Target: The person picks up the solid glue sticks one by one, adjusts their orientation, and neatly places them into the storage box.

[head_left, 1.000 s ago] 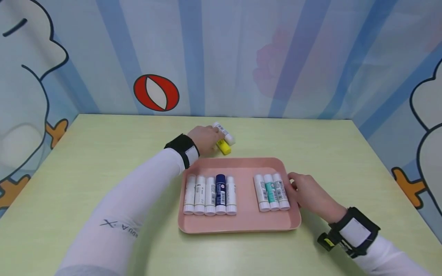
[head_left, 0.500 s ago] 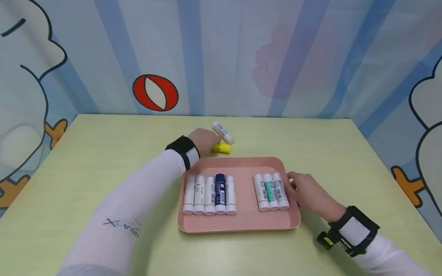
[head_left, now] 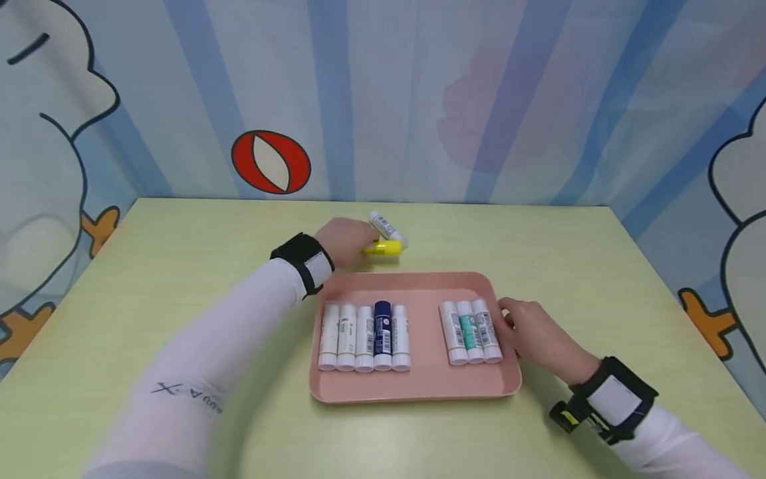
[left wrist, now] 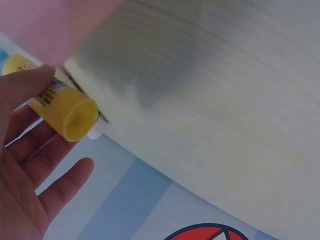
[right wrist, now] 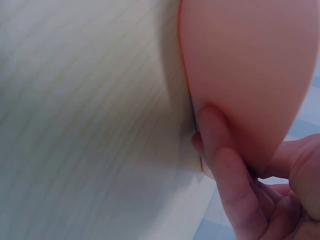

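My left hand (head_left: 346,242) pinches a yellow glue stick (head_left: 385,248) between thumb and fingers, beyond the tray's far edge. In the left wrist view the yellow tube lies across the fingers, its round hollow-looking end toward the camera. A white glue stick (head_left: 386,225) lies slanted on the table just behind it. The pink tray (head_left: 426,384) bears a left row of white glue sticks (head_left: 346,337) with one dark blue glue stick (head_left: 382,336), and a right group of two white ones around a teal-labelled glue stick (head_left: 470,332). My right hand (head_left: 541,336) grips the tray's right edge, fingers bent against its outer wall (right wrist: 240,65).
A pale wooden table (head_left: 179,279) lies under everything. Behind it hangs a blue striped backdrop (head_left: 383,100) with a printed red ball (head_left: 271,161), and printed side panels flank the table. Both wrists wear black straps; a small camera (head_left: 565,418) sits on the right one.
The yellow glue stick has turned from slanted to roughly sideways and shifted slightly back in my left hand. The left forearm has moved a little left. My right hand and the tray stay put.
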Available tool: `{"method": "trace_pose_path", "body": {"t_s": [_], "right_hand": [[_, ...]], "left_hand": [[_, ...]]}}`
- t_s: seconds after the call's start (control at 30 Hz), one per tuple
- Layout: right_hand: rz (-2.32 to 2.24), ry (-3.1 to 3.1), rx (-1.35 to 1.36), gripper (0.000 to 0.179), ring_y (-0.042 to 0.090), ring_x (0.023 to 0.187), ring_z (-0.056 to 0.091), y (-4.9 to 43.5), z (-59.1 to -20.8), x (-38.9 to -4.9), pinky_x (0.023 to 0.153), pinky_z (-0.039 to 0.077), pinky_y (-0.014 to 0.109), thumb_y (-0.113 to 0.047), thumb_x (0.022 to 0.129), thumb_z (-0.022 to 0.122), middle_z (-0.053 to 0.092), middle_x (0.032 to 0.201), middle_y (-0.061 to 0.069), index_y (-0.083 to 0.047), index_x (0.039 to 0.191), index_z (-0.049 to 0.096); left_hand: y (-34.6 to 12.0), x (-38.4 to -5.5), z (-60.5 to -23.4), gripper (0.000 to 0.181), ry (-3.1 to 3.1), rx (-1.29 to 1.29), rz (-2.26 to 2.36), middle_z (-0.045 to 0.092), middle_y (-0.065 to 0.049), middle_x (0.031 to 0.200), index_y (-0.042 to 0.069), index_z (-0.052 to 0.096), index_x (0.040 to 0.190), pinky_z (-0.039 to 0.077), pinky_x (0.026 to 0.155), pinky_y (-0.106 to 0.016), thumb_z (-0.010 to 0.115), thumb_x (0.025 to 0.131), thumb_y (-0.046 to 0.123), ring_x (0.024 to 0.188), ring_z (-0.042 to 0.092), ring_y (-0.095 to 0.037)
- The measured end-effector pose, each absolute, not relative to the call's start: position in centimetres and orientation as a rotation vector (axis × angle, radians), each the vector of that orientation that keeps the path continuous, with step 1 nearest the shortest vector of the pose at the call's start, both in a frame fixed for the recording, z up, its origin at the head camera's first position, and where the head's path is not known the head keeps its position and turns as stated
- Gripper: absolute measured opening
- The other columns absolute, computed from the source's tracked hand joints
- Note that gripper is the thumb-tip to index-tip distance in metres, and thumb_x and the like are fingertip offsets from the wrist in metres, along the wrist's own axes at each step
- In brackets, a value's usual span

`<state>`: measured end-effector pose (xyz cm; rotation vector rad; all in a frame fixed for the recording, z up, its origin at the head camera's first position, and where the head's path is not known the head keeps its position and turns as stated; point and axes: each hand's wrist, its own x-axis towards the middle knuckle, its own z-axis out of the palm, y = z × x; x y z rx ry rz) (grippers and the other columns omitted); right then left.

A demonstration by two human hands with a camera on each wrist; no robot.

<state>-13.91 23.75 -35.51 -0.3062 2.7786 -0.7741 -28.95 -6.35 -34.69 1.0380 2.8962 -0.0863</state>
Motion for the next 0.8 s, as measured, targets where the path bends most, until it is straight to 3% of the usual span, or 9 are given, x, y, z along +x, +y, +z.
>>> {"method": "trace_pose_path", "body": {"t_s": [0.23, 0.57, 0.8], "right_hand": [[-0.806, 2.738, -0.270, 0.026, 0.014, 0.054, 0.056, 24.0, -35.4, -14.1, 0.048, 0.048, 0.030, -0.009, 0.101, 0.049, 0.062, 0.078, 0.008, 0.010, 0.118, 0.052], [-0.730, 2.780, -0.275, 0.029, 0.016, 0.055, 0.058, 24.7, -34.2, -15.2, 0.049, 0.045, 0.031, -0.013, 0.099, 0.054, 0.058, 0.066, 0.003, 0.010, 0.116, 0.055], [-0.901, 2.983, -0.287, 0.036, 0.024, 0.076, 0.065, 23.5, -32.1, -15.9, 0.061, 0.051, 0.035, -0.025, 0.100, 0.055, 0.066, 0.087, 0.014, 0.006, 0.117, 0.056]], "left_hand": [[-7.3, -28.3, -33.4, 0.028, 2.939, 1.184, 0.046, 0.068, -0.008, 0.106, 0.006, 0.069, 0.112, 0.051, 0.084, -0.034, 0.072, 0.089, 0.020, 0.085, 0.060, -0.021], [-8.0, -25.5, -31.1, 0.040, 2.926, 1.128, 0.263, 0.066, -0.009, 0.114, 0.007, 0.065, 0.125, 0.051, 0.083, -0.034, 0.069, 0.091, 0.027, 0.090, 0.060, -0.021], [-8.0, -23.6, -30.8, 0.041, 2.915, 0.997, 0.475, 0.066, -0.008, 0.113, 0.008, 0.066, 0.125, 0.050, 0.080, -0.032, 0.070, 0.091, 0.029, 0.088, 0.060, -0.020]]}}
